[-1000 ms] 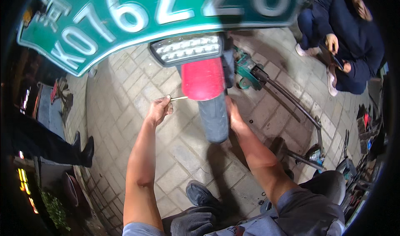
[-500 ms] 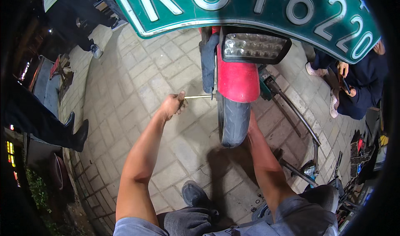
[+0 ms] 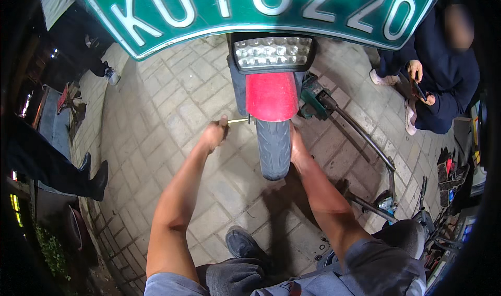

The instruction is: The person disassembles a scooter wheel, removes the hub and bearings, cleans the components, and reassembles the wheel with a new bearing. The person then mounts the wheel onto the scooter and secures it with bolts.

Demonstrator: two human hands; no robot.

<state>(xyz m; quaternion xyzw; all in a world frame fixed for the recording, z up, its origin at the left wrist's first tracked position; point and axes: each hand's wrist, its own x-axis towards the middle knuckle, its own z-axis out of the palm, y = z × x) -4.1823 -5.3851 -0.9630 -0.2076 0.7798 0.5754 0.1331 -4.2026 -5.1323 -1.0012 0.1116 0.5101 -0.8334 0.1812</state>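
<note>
A thin pale metal rod (image 3: 238,120) is in the closed fingers of my left hand (image 3: 214,133). It reaches right to the lower end of the dark fork leg (image 3: 238,95), beside a motorcycle's front wheel. The black tyre (image 3: 273,152) stands upright under a red mudguard (image 3: 272,96), its tread toward me. My right hand (image 3: 297,144) is at the right side of the wheel; its fingers are hidden behind the tyre. Above the mudguard sits a headlight (image 3: 272,52) with several round lenses, and a large green number plate (image 3: 209,19) fills the top.
A dark-clothed person (image 3: 443,82) crouches at the right, holding a phone (image 3: 419,90). A black metal bar (image 3: 360,129) slants beside the wheel on the paved ground (image 3: 172,118). Tools and parts (image 3: 451,181) lie at the far right. Two other people's legs show at the left.
The motorcycle's front, with plate, headlight and wheel, has shifted left and the wheel faces me more squarely. My right hand moved left with it. Less rod shows between left hand and fork.
</note>
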